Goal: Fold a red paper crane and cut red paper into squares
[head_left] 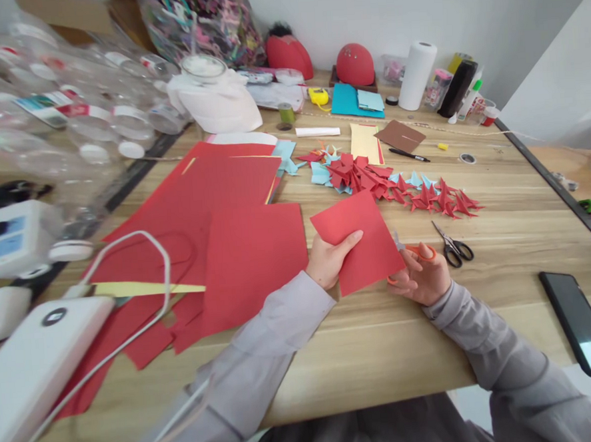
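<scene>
My left hand grips a red paper piece by its left side, thumb on top and the other fingers beneath. My right hand holds orange-handled scissors, whose blades point left at the paper's right edge; part of the blades is hidden. Larger red sheets lie left of my left hand. Folded red paper shapes run across the table behind the held piece, with light blue ones among them. Black scissors rest on the table beyond my right hand.
A phone lies at the right. At the left are a white power bank with a cable and many plastic bottles. A paper roll, a yellow tape measure and a black pen are farther back.
</scene>
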### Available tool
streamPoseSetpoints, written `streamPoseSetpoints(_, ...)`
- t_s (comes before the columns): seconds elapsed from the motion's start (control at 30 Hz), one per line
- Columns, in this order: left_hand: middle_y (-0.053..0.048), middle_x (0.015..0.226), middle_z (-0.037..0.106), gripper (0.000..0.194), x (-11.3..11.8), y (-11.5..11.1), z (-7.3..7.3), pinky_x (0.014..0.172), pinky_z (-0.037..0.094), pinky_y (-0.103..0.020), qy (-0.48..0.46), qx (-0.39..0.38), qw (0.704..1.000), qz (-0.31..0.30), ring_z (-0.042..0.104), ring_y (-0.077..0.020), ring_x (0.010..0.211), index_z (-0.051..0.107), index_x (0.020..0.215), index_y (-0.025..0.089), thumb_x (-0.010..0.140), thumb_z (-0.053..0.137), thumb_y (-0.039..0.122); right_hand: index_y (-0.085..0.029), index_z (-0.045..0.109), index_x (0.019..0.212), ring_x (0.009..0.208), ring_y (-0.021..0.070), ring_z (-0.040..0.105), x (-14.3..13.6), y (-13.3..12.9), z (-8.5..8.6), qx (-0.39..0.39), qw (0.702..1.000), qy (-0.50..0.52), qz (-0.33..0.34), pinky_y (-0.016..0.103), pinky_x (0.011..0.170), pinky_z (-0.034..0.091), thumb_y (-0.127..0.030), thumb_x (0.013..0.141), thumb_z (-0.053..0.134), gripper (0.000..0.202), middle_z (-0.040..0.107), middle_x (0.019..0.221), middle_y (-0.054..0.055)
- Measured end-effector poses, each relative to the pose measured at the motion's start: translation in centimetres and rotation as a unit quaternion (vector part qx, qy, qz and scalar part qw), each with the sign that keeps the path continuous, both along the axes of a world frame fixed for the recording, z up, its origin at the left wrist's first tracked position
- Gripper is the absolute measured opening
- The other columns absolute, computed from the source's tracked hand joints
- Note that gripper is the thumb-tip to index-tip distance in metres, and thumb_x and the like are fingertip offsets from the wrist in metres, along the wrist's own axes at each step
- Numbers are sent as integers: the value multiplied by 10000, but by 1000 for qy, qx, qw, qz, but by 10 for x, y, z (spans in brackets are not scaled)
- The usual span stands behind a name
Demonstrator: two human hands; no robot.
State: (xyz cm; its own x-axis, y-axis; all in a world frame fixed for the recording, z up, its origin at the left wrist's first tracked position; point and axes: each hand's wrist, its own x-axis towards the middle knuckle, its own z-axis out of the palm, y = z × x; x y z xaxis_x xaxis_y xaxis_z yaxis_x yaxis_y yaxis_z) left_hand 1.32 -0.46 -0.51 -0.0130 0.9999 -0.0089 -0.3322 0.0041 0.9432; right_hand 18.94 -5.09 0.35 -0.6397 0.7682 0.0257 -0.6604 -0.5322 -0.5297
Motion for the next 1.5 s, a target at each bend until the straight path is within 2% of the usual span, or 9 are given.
streamPoseSetpoints(0.27, -122, 1064, 702, 471, 3, -1, 3, 900, 512, -403, -23, -10, 1000, 13, 653, -258, 999, 662, 971, 139, 595, 806, 384, -183, 238, 532, 470, 81, 269, -3, -3, -2, 1, 999, 25, -21, 226, 496, 270, -459, 820, 585, 529, 423, 594, -23)
streamPoseSetpoints(0.43, -117, 1066, 702, 515, 2, -1, 4, 879, 527, -417, -53, -30, 998, 21, 658, -266, 989, 646, 1000, 146, 574, 818, 379, -195, 252, 545, 442, 85, 260, -1, -1, -3, 15, 1000, 1, -22, 222, 477, 283, -524, 815, 558, 524, 337, 527, -51)
streamPoseSetpoints(0.63, -101, 1030, 712, 474, 3, -2, 4, 863, 538, -401, -60, -43, 997, -7, 666, -260, 965, 655, 951, 164, 565, 822, 381, -178, 529, 799, 358, 60, 242, 2, 2, 0, 14, 998, -63, -18, 228, 439, 272, -610, 743, 570, 438, 492, 519, -59)
streamPoseSetpoints(0.73, -99, 1033, 713, 460, 4, -4, 3, 857, 544, -404, -67, -68, 995, -41, 668, -261, 957, 650, 944, 170, 567, 823, 369, -171, 546, 773, 309, 45, 232, 3, 3, -1, 17, 997, -78, -17, 228, 410, 261, -611, 755, 542, 440, 548, 520, -47)
streamPoseSetpoints(0.87, -109, 993, 722, 460, 1, -4, 5, 843, 551, -432, -85, -102, 987, -90, 682, -275, 914, 651, 958, 170, 570, 817, 351, -170, 534, 674, 283, 51, 250, 6, 5, -5, 38, 996, -78, 15, 226, 397, 274, -617, 768, 510, 458, 538, 459, -39)
streamPoseSetpoints(1.1, -105, 925, 731, 383, -8, 2, 8, 807, 562, -446, -131, -141, 974, -122, 696, -286, 859, 666, 865, 161, 549, 818, 314, -156, 566, 673, 293, 39, 275, 8, 5, -6, 18, 998, -41, 43, 220, 406, 283, -561, 763, 555, 415, 606, 527, -14)
streamPoseSetpoints(1.23, -106, 994, 724, 440, -4, 3, 4, 841, 551, -437, -105, -108, 983, -103, 684, -280, 915, 659, 913, 172, 537, 839, 313, -140, 562, 640, 308, 39, 295, 9, 5, -8, 28, 998, -36, 40, 224, 419, 294, -572, 776, 540, 454, 596, 528, -2)
streamPoseSetpoints(1.4, -93, 1010, 719, 484, -2, 4, -2, 850, 546, -425, -88, -64, 992, -59, 674, -267, 939, 659, 963, 179, 537, 846, 312, -157, 514, 609, 321, 56, 306, 7, 4, -7, 14, 995, -93, 18, 236, 420, 297, -600, 763, 536, 469, 545, 483, -11)
streamPoseSetpoints(1.5, -91, 996, 721, 469, -2, 4, -4, 849, 542, -414, -77, -50, 995, -43, 675, -258, 921, 664, 951, 173, 541, 844, 311, -173, 499, 658, 332, 65, 309, 5, 3, -5, 18, 994, -106, 0, 236, 435, 298, -589, 768, 533, 432, 531, 476, -28)
